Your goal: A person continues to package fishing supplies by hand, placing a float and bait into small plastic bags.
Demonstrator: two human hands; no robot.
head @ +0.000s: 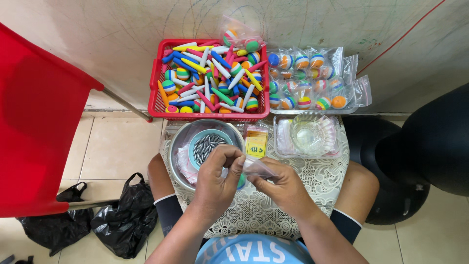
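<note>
Person seated, lace-covered board across knees. Both hands meet over the lap: left hand (215, 182) curled, fingertips pinched on the mouth of a small clear bag (258, 167); right hand (283, 188) closed round the bag's lower part from beneath. A striped ball (241, 182) peeks out just under the left thumb; whether it is gripped, cannot tell. Bag sits between the hands, just right of a steel bowl (177, 149) holding a teal dish (198, 139) of grey metal weights (207, 144). Beyond: red basket (157, 88) of balls and coloured sticks, bagged balls (305, 80), clear tub (308, 134)
</note>
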